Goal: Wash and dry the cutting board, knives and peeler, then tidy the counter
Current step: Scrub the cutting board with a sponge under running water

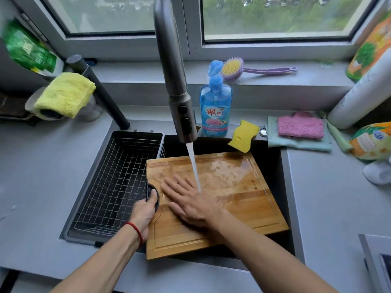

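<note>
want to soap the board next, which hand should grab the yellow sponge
Right, most likely. The right hand lies flat and free on the cutting board, on the sponge side. The left hand grips the board's handle, steadying it.

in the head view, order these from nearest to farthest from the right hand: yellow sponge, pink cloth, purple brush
From the right hand:
1. yellow sponge, on the sink's back rim.
2. pink cloth, on the counter to the right.
3. purple brush, up on the windowsill.

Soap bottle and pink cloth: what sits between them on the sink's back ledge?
Head view: a yellow sponge lies between the soap bottle and pink cloth, overhanging the sink.
</note>
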`<state>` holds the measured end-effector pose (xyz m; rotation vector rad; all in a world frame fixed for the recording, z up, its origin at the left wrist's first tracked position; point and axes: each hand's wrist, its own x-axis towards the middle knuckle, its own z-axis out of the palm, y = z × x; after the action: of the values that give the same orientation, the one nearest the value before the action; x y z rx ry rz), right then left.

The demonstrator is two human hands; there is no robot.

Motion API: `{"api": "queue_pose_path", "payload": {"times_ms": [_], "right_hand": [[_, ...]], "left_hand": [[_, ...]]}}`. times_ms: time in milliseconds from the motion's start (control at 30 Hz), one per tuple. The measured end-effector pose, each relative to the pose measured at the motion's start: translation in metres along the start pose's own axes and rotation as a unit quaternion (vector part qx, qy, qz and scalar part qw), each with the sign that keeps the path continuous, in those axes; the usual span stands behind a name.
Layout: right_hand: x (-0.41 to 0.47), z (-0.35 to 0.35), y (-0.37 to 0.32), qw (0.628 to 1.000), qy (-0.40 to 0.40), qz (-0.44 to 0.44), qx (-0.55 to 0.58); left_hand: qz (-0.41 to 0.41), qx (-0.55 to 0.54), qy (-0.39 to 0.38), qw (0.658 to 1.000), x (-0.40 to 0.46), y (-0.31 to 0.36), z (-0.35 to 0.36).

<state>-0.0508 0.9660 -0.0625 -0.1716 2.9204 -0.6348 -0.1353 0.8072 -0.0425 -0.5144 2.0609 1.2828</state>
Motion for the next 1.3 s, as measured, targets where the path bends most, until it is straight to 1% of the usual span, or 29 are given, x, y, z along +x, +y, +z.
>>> {"api": "queue_pose_path", "payload": {"times_ms": [33,67,100,133,200,233,300,367,433,467,533,600,767,833,933,1067,1200,1300], "right_hand": [[-0.026,0.000,0.015,1.000,-0.005,-0.014,-0.016],[-0.053,0.000,0.036,1.000,-0.008,0.003,-0.029],[-0.079,-0.003,0.057,0.998,-0.004,0.051,-0.042],[-0.103,-0.008,0.077,0.991,0.002,0.122,-0.054],[-0.133,-0.022,0.103,0.966,0.033,0.248,-0.059],[-0.137,-0.026,0.112,0.954,0.053,0.291,-0.047],[-0.137,-0.030,0.117,0.920,0.113,0.373,0.037],[-0.133,-0.035,0.117,0.866,0.176,0.436,0.168],[-0.135,-0.044,0.119,0.813,0.197,0.480,0.265],[-0.137,-0.047,0.119,0.797,0.191,0.495,0.289],[-0.141,-0.050,0.118,0.780,0.188,0.516,0.299],[-0.147,-0.050,0.114,0.763,0.204,0.536,0.298],[-0.161,-0.056,0.106,0.740,0.258,0.548,0.293],[-0.166,-0.060,0.104,0.737,0.280,0.546,0.281],[-0.172,-0.068,0.104,0.730,0.308,0.547,0.268],[-0.180,-0.074,0.102,0.718,0.343,0.549,0.257],[-0.185,-0.077,0.100,0.711,0.373,0.541,0.251],[-0.185,-0.073,0.098,0.704,0.381,0.539,0.263]], "left_hand": [[-0.002,-0.002,-0.007,1.000,0.002,-0.002,-0.002],[-0.005,-0.006,-0.012,1.000,0.004,-0.004,-0.002],[-0.007,-0.007,-0.015,1.000,0.007,-0.005,-0.003],[-0.006,0.000,-0.015,1.000,0.009,-0.005,-0.004],[0.000,0.014,-0.018,1.000,0.012,-0.007,-0.006],[0.005,0.014,-0.022,1.000,0.015,-0.007,-0.005],[0.005,0.009,-0.039,0.999,0.020,-0.007,-0.004],[0.013,0.013,-0.047,0.999,0.023,-0.007,-0.003],[0.033,0.028,-0.042,0.998,0.026,-0.005,-0.002],[0.044,0.034,-0.041,0.998,0.027,-0.005,-0.002],[0.052,0.040,-0.047,0.997,0.030,-0.004,-0.002],[0.056,0.056,-0.051,0.996,0.031,-0.006,-0.002],[0.105,0.164,-0.013,0.981,0.026,-0.009,0.011],[0.103,0.178,-0.006,0.979,0.023,-0.009,0.017],[0.100,0.171,-0.022,0.980,0.020,-0.005,0.026],[0.081,0.148,-0.083,0.982,0.019,0.011,0.038],[0.064,0.131,-0.117,0.982,0.023,0.025,0.047],[0.081,0.115,-0.127,0.982,0.025,0.034,0.044]]}}
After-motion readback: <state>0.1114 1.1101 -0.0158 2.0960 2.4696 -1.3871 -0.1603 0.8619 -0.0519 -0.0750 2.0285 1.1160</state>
